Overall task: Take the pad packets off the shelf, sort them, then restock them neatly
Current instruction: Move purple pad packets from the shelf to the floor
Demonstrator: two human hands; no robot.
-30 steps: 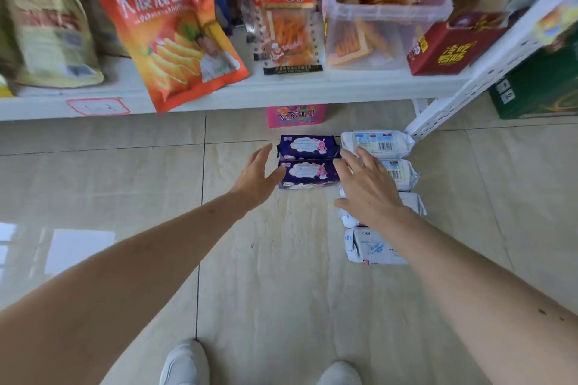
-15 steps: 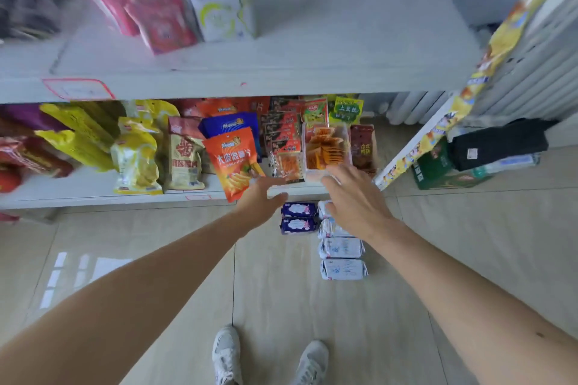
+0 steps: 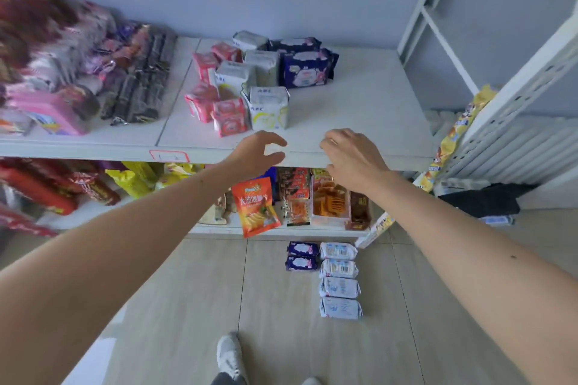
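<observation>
Pad packets lie in two places now: soft plastic-wrapped packs in white (image 3: 269,108), pink-red (image 3: 230,117) and dark purple (image 3: 308,70) stand clustered on the white upper shelf (image 3: 359,122), while a sorted batch lies on the beige tiled floor (image 3: 187,306) below, two dark purple packets (image 3: 301,255) side by side with a column of four white packets (image 3: 339,278). A second ago both hands were low over that floor batch, fingers spread just beside the packets; since then the person has stood up and both arms have lifted to the front edge of the upper shelf. The left hand (image 3: 258,151) hovers empty with fingers loosely curled and thumb apart, near the closest white packet but not touching it. The right hand (image 3: 350,155) is likewise empty and relaxed, over the shelf lip and well to the right of the cluster. The rise suggests the floor batch is settled for the moment and the removal stage is going on: several packets remain on the shelf, so the next grasp probably falls on the front white or pink-red ones. Snack bags (image 3: 255,206) fill the lower shelf, apart from the task.
</observation>
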